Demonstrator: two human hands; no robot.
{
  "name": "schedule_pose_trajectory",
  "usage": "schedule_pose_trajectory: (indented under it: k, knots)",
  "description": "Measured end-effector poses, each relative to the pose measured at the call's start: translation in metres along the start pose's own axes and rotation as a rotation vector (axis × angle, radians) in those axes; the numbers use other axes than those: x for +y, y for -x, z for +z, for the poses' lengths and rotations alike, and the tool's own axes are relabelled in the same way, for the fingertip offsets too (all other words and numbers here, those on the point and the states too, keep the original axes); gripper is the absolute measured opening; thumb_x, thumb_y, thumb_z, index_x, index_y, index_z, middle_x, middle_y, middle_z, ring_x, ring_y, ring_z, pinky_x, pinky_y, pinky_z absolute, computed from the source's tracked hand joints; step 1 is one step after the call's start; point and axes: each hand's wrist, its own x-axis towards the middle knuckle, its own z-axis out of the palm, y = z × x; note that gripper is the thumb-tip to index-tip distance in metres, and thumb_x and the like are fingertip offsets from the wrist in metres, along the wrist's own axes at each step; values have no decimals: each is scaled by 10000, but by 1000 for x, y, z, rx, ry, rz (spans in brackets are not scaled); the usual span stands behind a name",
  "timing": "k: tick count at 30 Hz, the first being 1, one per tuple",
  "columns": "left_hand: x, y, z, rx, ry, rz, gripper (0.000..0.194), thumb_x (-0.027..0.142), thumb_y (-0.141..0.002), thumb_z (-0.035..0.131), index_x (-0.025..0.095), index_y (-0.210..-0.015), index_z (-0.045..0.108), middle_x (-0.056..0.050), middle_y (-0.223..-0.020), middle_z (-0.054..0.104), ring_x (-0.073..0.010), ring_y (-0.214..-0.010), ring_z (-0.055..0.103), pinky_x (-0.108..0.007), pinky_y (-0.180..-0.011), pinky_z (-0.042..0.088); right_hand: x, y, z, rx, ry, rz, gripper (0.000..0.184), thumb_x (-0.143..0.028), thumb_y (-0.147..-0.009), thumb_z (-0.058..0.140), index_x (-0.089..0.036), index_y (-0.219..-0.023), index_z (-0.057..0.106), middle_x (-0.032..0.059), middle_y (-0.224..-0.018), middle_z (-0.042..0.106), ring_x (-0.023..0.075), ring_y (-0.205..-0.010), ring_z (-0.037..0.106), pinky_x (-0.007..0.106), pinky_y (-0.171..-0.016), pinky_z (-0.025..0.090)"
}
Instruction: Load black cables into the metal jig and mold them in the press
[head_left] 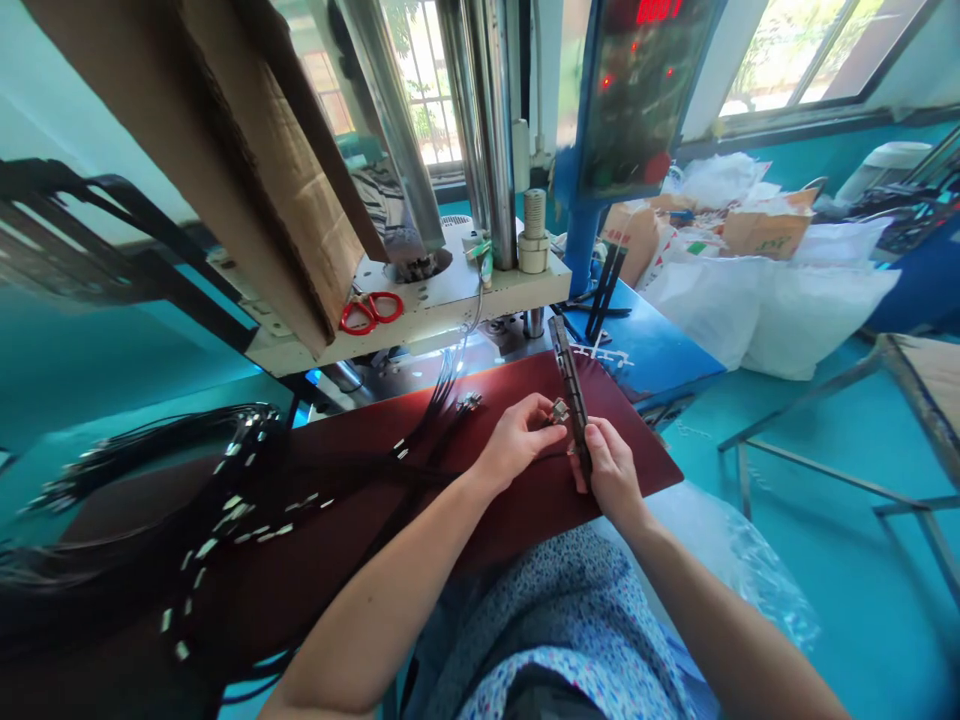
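Several bundles of black cables (120, 440) lie at the left, some bearing pale metal ends (201, 550). To their right, red-handled scissors (387, 294) rest at the edge of a pale machine plate (442, 322), beneath upright metal columns (504, 150). A reddish-brown board (517, 535) extends in front of the plate; on it, a smaller group of cables ends in a cluster of metal connectors (469, 401), just beyond the left hand.

The left hand (512, 445) reaches in over the board, its thumb and fingers closed on a small metal piece (559, 411). This piece projects from the fingertips toward the right, directly beside a dark segmented bar (571, 385); whether the two touch cannot be determined. The bar's long axis runs away from the wearer, its far end raised toward the machine and leaning slightly left. The right hand (616, 470) is clamped around its near end, thumb along the side, and is thus the hand nearer to the bar; the left faces the bar's middle portion from the left side. A pinkish piece (578, 472) shows just below the grip, its attachment unclear.

Farther right are a blue work surface (671, 345), white bags (799, 305) and a metal frame (817, 472).
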Motion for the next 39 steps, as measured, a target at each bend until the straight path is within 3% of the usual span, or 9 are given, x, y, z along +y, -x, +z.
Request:
schedule_pose_trajectory:
  k: [5,10,14,17,23,28,39]
  knots:
    - [2,-5,0,-55,-186,-17,193,300,-649,654,135,-664,555,53,-597,499,-73,-568,415,-203,-562,313,0,2,-3,58,-57,-20,265,-453,-897,408,-200,-915,484,-77,-527,483,65,-310,410,176,-293,301]
    - [-1,-6,1,-139,-348,53,233,333,-719,598,129,-611,567,37,-568,492,-89,-575,424,-219,-563,308,0,4,-3,13,-85,-27,316,-442,-891,433,-205,-1097,474,-73,-543,494,69,-313,412,179,-288,323]
    - [-2,-5,-1,-35,-323,111,127,259,-707,611,158,-763,557,33,-688,553,-104,-650,480,-216,-626,364,1,4,-2,18,-109,-25,384,-445,-885,441,-213,-1190,436,-70,-576,498,64,-318,411,171,-279,319]
    - [-2,-4,-1,-27,-337,104,97,234,-722,592,169,-769,538,26,-720,567,-113,-681,501,-221,-661,387,1,4,-3,32,-107,-11,389,-447,-884,440,-210,-1192,434,-66,-587,506,64,-323,420,171,-282,323]
    - [1,0,2,45,-596,187,128,287,-778,548,166,-743,572,-9,-757,587,-137,-711,515,-238,-660,360,0,4,-3,40,-104,-20,373,-437,-882,444,-209,-1177,450,-64,-598,499,63,-324,422,173,-276,326]
    - [-3,-5,3,-89,-505,61,247,349,-785,516,146,-652,561,2,-629,571,-128,-608,491,-229,-562,329,-2,4,-1,33,-101,0,403,-451,-860,475,-207,-1181,471,-50,-626,530,61,-330,424,179,-275,342]
    - [-5,-10,2,-107,-329,-28,229,331,-724,552,126,-623,552,34,-578,509,-105,-578,447,-219,-546,319,1,3,-1,16,-6,-3,431,-444,-862,479,-208,-1222,497,-59,-540,514,61,-317,409,174,-295,327]
